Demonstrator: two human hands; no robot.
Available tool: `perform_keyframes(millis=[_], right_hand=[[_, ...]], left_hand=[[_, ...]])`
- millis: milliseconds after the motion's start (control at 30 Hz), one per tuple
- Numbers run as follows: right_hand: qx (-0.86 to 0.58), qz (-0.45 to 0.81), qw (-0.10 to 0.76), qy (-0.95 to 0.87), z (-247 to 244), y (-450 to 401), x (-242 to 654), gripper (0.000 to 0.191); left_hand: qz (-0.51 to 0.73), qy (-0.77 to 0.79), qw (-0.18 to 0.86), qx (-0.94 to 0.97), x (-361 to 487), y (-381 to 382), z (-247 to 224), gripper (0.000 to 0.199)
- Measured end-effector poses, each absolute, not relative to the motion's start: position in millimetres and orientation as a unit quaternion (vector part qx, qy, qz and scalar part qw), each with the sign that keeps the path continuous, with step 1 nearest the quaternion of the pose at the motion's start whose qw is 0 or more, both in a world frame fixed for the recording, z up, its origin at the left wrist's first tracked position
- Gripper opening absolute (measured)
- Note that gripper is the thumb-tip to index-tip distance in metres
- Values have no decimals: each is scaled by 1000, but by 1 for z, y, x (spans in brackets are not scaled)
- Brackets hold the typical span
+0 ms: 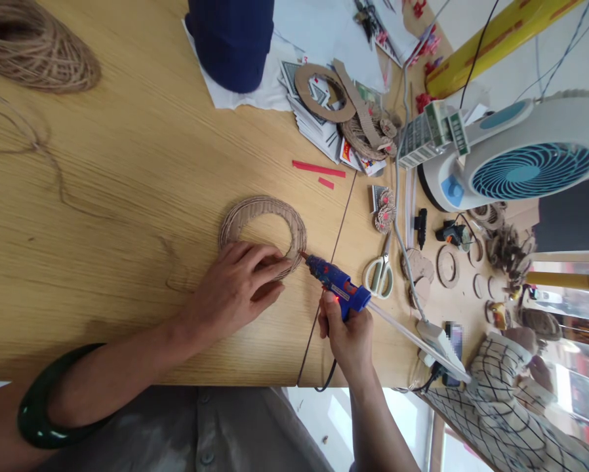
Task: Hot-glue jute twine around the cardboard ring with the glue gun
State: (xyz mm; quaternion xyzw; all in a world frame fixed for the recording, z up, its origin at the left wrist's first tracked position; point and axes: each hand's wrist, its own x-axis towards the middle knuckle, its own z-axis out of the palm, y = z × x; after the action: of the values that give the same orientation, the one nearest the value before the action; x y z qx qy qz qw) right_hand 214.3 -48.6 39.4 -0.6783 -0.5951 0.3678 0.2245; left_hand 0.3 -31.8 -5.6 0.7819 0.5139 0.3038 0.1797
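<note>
Head: cardboard ring [262, 205] apparently beneath left grip [236, 283]

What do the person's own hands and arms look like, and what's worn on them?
The left hand and right hand are ungloved. A glossy, dark green bangle circles the left forearm; the right forearm shows none. No sleeve reaches either hand.

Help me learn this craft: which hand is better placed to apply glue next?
Probably the right hand: it holds the blue plastic glue gun, aimed at the brown cardboard ring. The left hand touches the ring's near side.
</note>
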Motion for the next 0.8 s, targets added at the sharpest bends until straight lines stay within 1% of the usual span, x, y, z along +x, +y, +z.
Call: perform_keyframes(millis=[133, 233, 400, 500, 600, 733, 800], right_hand=[[-683, 393, 235, -570, 40, -52, 214, 40], [-679, 428, 262, -536, 41, -53, 212, 40], [-644, 489, 319, -494, 39, -47, 216, 43], [-615, 538, 337, -467, 33, -43, 225, 46], [-601, 562, 361, -439, 24, -39, 233, 47], [-579, 554, 431, -416, 12, -38, 233, 39], [-569, 547, 443, -425, 7, -38, 230, 36]], left_hand=[[307, 521, 173, 777, 1, -32, -8, 38], [312, 523, 165, 776, 2, -33, -5, 39], [286, 533, 96, 790, -2, -41, 9, 36], [271, 556, 76, 782, -18, -49, 14, 34], [267, 576, 65, 770, -38, -59, 11, 41], [266, 593, 66, 757, -49, -70, 5, 51], [268, 598, 84, 751, -44, -76, 4, 52]])
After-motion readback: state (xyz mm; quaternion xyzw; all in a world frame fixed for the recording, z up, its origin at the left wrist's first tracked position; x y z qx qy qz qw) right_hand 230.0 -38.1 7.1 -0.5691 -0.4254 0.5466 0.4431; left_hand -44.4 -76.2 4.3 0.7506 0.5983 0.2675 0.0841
